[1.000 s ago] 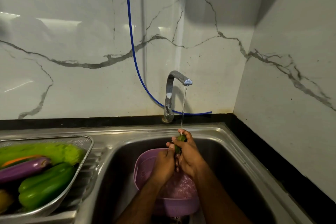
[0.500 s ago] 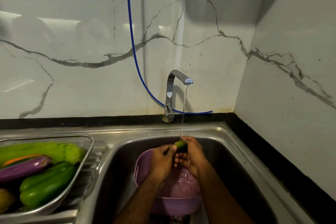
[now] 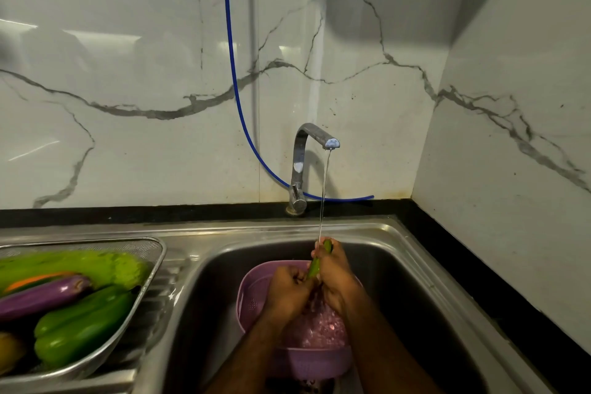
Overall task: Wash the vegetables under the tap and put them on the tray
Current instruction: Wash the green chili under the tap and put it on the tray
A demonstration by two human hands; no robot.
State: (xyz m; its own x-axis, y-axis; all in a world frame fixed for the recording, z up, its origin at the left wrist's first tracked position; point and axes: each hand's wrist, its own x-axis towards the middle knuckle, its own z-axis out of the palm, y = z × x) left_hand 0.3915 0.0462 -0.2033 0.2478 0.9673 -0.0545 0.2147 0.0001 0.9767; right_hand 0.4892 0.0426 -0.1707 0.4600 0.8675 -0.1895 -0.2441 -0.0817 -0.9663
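Observation:
A thin stream of water falls from the chrome tap (image 3: 315,137) onto a small green vegetable (image 3: 315,267). My right hand (image 3: 332,275) grips its upper part, and my left hand (image 3: 287,288) holds its lower end from the left. Both hands are over a purple plastic colander (image 3: 252,301) that stands in the steel sink (image 3: 399,281). On the left, a metal mesh tray (image 3: 150,265) holds a long green gourd (image 3: 73,264), a purple eggplant (image 3: 44,296), a green bell pepper (image 3: 80,326) and an orange piece (image 3: 35,280).
A blue hose (image 3: 236,99) hangs down the marble wall and runs behind the tap. A black counter edge (image 3: 479,278) borders the sink at the back and right. A yellow item (image 3: 9,350) lies at the tray's lower left.
The green vegetable has turned from lying sideways between my hands to standing more upright. My right hand has risen along it toward the water stream.

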